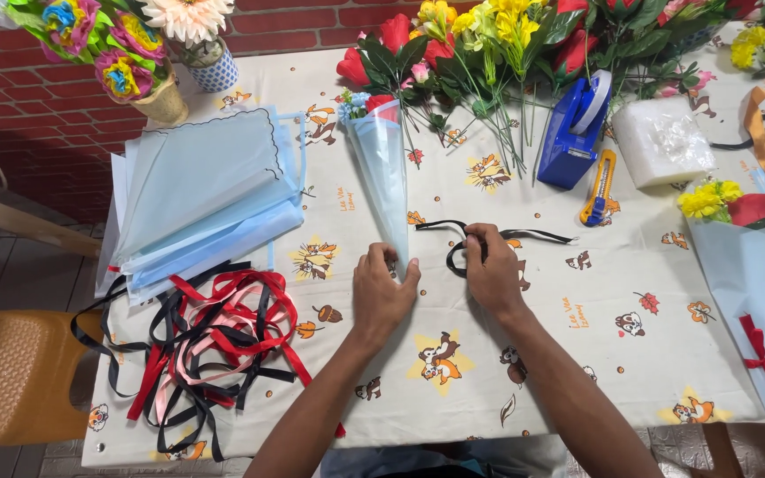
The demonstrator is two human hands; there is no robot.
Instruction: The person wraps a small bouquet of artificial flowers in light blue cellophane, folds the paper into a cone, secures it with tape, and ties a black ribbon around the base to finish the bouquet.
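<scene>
The left hand (382,292) is pinching the near tip of the blue paper cone bouquet (381,173) mid-table, while the right hand (491,270) is looping black ribbon (489,237) beside it; tying seems underway, and tightening would need steady tension.

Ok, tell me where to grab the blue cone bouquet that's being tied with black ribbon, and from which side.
Grip the cone low on its narrow stem, just above the tip by the left hand, coming from the left. It lies flat with its tip toward the person and tapers there, so fingers can close round it. The right hand and black ribbon occupy the right side, and the flowers crush easily.
</scene>
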